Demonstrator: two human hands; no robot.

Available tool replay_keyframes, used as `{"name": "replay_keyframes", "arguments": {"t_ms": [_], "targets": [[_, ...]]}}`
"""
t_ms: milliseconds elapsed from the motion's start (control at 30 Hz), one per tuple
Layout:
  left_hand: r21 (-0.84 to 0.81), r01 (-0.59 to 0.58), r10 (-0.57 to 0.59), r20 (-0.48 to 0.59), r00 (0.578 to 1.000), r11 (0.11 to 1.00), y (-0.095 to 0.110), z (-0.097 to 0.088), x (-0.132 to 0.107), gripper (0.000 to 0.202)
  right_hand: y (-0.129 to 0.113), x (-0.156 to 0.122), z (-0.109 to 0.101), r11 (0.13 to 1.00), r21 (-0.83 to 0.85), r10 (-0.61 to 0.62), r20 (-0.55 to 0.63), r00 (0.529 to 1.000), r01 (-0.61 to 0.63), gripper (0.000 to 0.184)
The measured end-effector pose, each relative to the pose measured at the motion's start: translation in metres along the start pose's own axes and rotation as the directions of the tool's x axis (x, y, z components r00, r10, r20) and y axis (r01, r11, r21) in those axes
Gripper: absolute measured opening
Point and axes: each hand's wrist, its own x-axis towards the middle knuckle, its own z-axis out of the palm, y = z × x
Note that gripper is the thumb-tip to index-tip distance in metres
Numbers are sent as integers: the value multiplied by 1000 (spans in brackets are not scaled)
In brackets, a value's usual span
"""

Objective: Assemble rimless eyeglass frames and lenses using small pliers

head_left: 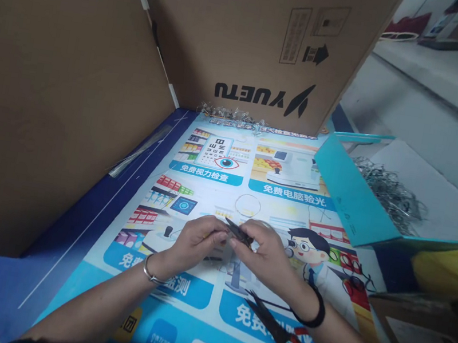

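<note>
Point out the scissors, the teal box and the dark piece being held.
scissors [267,318]: head view, on the blades.
teal box [350,198]: head view, on its near wall.
dark piece [239,231]: head view, on its middle.

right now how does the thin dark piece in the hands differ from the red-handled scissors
The thin dark piece is pinched between left hand and right hand; the red-handled black scissors lie on the printed poster, in neither hand. The piece is much smaller and all dark; the scissors are longer, with red handles. Both are slender.

Soft even daylight, faint shadows, wide-angle bending at the edges, bottom corners dark and blurred
</note>
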Motion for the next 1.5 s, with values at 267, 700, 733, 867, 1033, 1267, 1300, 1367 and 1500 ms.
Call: {"name": "replay_keyframes", "arguments": {"t_ms": [267,700,733,867,1033,1267,1300,1367,1500], "targets": [[115,-101,100,12,995,988,-4,0,0,10,3,-3,3,997,-74,3,-115,993,-11,20],[226,-110,107,26,994,968,-3,-1,1,11,4,-2,2,999,-7,47,-118,992,-48,21],[223,-112,112,17,994,968,-3,0,1,10,3,-1,1,999,-2,54,-107,993,-54,21],[188,-147,151,-7,988,971,-5,-1,1,10,2,0,1,997,37,77,-76,994,-74,16],[177,-101,128,-153,980,979,-12,-6,3,11,8,-2,3,982,182,80,-134,988,-55,16],[189,-83,136,-291,947,978,-18,-9,0,13,14,-5,7,991,89,-79,-194,978,98,21],[198,-95,154,-309,939,976,-19,-9,-1,13,14,-6,8,992,42,-113,-180,977,123,22],[218,-131,203,-352,914,967,-22,-8,-2,13,13,-7,9,984,-49,-177,-155,972,171,23],[244,-260,340,-389,856,934,-30,-8,-3,11,15,-7,10,960,-169,-254,-179,950,225,21]]}}
